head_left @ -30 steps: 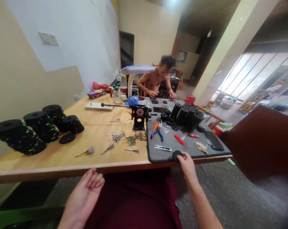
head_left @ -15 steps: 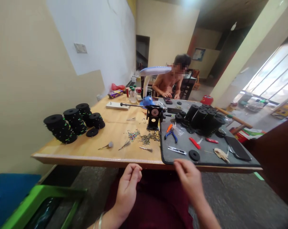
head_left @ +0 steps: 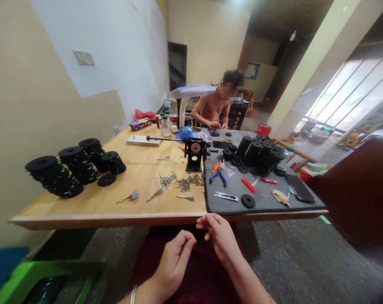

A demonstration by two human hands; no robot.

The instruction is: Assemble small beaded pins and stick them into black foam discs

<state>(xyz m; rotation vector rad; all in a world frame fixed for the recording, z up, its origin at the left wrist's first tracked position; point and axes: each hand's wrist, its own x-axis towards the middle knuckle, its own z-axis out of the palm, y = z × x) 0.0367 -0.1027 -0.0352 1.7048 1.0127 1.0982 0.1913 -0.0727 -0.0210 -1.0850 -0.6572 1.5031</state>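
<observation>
My left hand [head_left: 175, 258] and my right hand [head_left: 219, 237] meet over my lap, just below the near edge of the wooden table [head_left: 93, 215]. Both have curled fingers with the tips pinched together; I cannot make out whether anything is between them. The nearest thing on the table is a flat black disc [head_left: 247, 201] lying on the grey mat [head_left: 274, 207], apart from both hands. White snips [head_left: 225, 196], blue-handled pliers [head_left: 218, 175] and a red cutter [head_left: 248, 185] lie on the mat beyond it.
A small black winding device [head_left: 194, 154] stands mid-table beside piles of tiny metal pieces [head_left: 187, 183]. Stacks of black spools sit at the left [head_left: 67, 166] and right [head_left: 259, 152]. A phone [head_left: 301, 188] lies on the mat. Another person [head_left: 215, 107] works at the far end behind a lamp [head_left: 191, 92].
My right hand let go of the black disc, left it on the mat and drew back to my lap. My left hand went from open to curled and moved toward the right hand.
</observation>
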